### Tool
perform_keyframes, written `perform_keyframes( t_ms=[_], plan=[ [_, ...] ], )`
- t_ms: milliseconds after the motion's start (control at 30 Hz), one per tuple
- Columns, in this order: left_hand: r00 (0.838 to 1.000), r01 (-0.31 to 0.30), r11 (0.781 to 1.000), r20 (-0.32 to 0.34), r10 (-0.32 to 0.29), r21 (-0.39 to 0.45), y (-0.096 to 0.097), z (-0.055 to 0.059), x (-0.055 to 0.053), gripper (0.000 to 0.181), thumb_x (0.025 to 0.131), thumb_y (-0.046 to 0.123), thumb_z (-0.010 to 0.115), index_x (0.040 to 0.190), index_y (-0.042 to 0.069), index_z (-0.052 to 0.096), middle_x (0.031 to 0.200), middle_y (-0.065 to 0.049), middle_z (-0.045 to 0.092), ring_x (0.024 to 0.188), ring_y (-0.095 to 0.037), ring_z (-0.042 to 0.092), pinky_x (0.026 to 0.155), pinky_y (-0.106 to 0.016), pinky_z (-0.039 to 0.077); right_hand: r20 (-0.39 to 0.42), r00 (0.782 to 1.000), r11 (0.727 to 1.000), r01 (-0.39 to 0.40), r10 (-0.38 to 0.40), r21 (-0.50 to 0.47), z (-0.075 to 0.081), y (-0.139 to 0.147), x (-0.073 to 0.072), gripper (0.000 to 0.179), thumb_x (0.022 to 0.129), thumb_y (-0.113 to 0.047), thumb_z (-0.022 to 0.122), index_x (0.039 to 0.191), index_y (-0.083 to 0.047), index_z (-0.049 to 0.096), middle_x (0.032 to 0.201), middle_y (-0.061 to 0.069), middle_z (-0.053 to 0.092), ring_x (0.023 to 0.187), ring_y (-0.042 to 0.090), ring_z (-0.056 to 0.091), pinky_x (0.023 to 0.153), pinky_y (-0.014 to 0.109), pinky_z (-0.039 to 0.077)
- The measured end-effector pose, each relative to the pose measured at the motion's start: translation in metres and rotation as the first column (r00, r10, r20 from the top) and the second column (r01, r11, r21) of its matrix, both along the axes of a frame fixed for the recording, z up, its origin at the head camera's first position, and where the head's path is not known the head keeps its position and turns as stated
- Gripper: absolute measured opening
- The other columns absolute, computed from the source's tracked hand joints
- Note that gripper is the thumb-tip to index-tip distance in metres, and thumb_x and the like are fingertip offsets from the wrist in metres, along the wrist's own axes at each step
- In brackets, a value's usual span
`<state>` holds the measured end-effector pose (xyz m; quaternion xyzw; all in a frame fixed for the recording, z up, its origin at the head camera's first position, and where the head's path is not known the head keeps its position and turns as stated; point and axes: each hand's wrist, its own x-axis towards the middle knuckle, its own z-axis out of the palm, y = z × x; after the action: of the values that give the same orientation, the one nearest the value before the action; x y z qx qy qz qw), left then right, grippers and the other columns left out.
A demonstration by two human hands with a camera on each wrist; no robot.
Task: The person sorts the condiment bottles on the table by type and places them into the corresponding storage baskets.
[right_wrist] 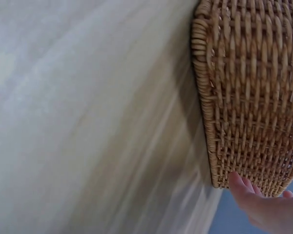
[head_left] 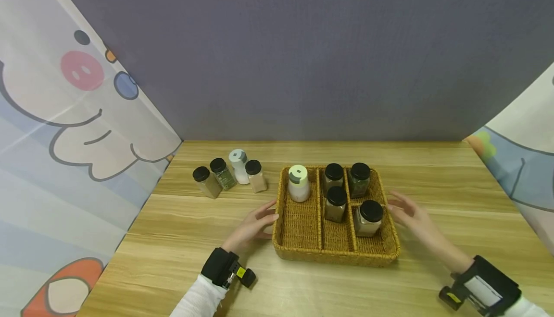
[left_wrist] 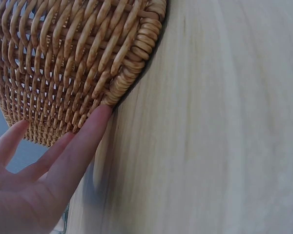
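Observation:
A woven wicker basket (head_left: 298,230) with dividers sits on the table. My left hand (head_left: 255,225) touches its left side; in the left wrist view the fingers (left_wrist: 80,151) lie fairly straight against the weave. On the opposite side, my right hand (head_left: 411,216) has its fingertips (right_wrist: 237,183) at the basket's right wall. A white shaker (head_left: 298,184) stands in the left compartment. The middle one holds two black-lidded spice jars, one at the back (head_left: 333,178) and one in front (head_left: 335,205). A green-filled jar (head_left: 359,180) stands back right, another jar (head_left: 368,218) front right.
Left of the basket, a second white shaker (head_left: 240,167) stands among three black-lidded jars: a brownish one (head_left: 209,184), a green one (head_left: 224,175) and a pale one (head_left: 257,177). A grey wall (head_left: 320,67) rises behind the wooden table (head_left: 459,187); a printed curtain (head_left: 43,163) hangs left.

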<state>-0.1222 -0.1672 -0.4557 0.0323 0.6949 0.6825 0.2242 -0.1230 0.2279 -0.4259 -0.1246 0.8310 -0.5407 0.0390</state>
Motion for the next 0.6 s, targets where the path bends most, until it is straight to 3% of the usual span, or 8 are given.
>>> perform_keyframes(
  t_ms=[33,133,267,400,600],
  plan=[
    [1.0,-0.001,1.0,-0.001,0.001,0.0,0.0,0.0,0.0,0.068,0.086,0.028,0.056,0.141,0.008,0.022,0.134,-0.028,0.032,0.117,-0.039,0.04,0.08,-0.047,0.049,0.013,1.0,1.0,-0.002,0.002,-0.003,0.0,0.0,0.0,0.051,0.093,-0.011,0.042,0.134,0.01,0.021,0.123,0.039,0.036,0.094,-0.008,0.048,0.078,0.023,0.05],
    [1.0,-0.005,1.0,-0.001,0.005,-0.001,0.0,-0.001,0.0,0.068,0.086,0.029,0.057,0.141,0.009,0.022,0.134,-0.027,0.032,0.117,-0.039,0.04,0.08,-0.047,0.049,0.035,0.999,1.0,0.002,-0.003,0.024,-0.002,-0.002,0.001,0.053,0.094,-0.014,0.042,0.136,0.008,0.018,0.125,0.039,0.034,0.104,0.021,0.052,0.081,0.038,0.05],
    [1.0,0.004,1.0,-0.006,-0.004,-0.001,0.001,-0.002,-0.001,0.069,0.086,0.029,0.057,0.141,0.009,0.021,0.134,-0.027,0.031,0.118,-0.04,0.039,0.08,-0.047,0.049,0.066,0.998,0.999,0.013,-0.016,0.044,-0.006,-0.003,0.003,0.055,0.095,-0.019,0.04,0.138,0.005,0.016,0.127,0.039,0.031,0.11,0.05,0.038,0.083,0.049,0.045],
    [1.0,0.01,1.0,-0.003,-0.01,0.0,0.001,-0.001,-0.001,0.069,0.086,0.029,0.057,0.141,0.009,0.021,0.135,-0.027,0.031,0.118,-0.04,0.038,0.081,-0.047,0.049,0.143,0.99,1.0,0.008,-0.009,0.007,-0.008,-0.004,0.005,0.057,0.096,-0.023,0.036,0.139,0.004,0.011,0.129,0.039,0.027,0.112,0.051,0.036,0.085,0.05,0.044],
    [1.0,0.005,1.0,-0.006,-0.005,-0.004,0.0,-0.001,0.0,0.067,0.087,0.029,0.056,0.141,0.008,0.022,0.134,-0.027,0.032,0.118,-0.04,0.039,0.081,-0.047,0.049,0.225,0.974,0.997,-0.019,0.034,-0.069,-0.011,-0.008,0.005,0.06,0.098,-0.028,0.03,0.138,0.006,0.003,0.139,0.035,0.003,0.121,0.05,0.02,0.092,0.051,0.034]
  ],
)
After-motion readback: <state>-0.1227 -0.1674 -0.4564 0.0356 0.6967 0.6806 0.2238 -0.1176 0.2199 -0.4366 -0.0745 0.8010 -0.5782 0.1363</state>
